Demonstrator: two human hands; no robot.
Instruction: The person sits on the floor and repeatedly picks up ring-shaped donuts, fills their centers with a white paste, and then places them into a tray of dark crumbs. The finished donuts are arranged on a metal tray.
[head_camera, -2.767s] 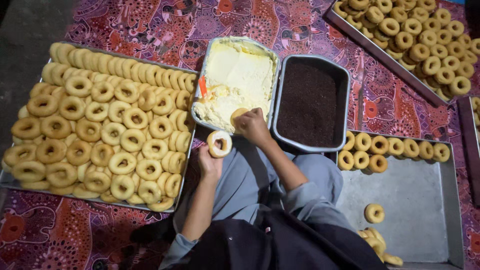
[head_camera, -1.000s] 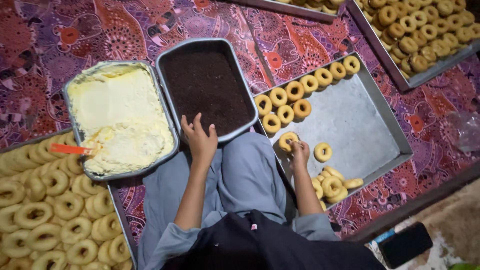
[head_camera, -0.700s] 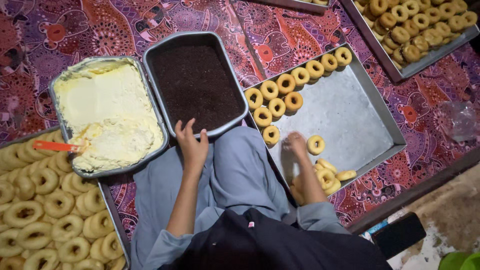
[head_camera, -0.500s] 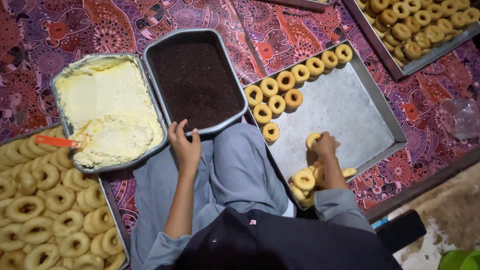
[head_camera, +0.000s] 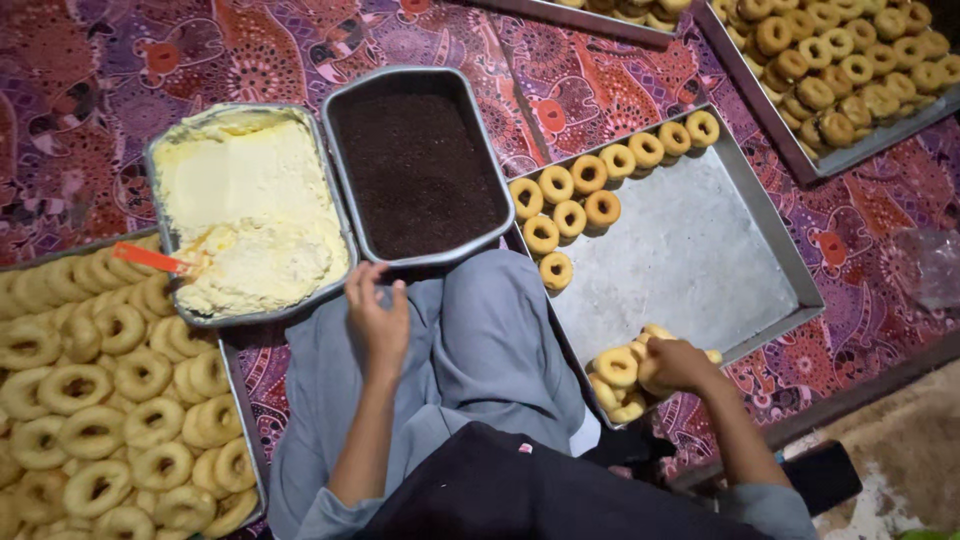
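My right hand (head_camera: 675, 364) is closed on a ring-shaped doughnut (head_camera: 650, 372) in the small heap (head_camera: 618, 380) at the near corner of a metal tray (head_camera: 700, 250). Rows of doughnuts (head_camera: 590, 195) line that tray's far left side. My left hand (head_camera: 377, 315) rests empty over my knee, fingers loosely curled, just below a pan of dark brown crumbs (head_camera: 415, 170). Left of it sits a pan of pale yellow cream (head_camera: 245, 215) with an orange-handled spatula (head_camera: 150, 258) lying in it.
A big tray of plain doughnuts (head_camera: 110, 400) fills the lower left. Another full doughnut tray (head_camera: 840, 70) lies at the top right. Everything sits on a red and purple patterned cloth (head_camera: 120, 80). A dark phone-like object (head_camera: 825, 475) lies by my right elbow.
My right hand set a doughnut down in the tray's row, then drew back to the heap at the near corner and closed on one. My left hand stayed near the crumb pan.
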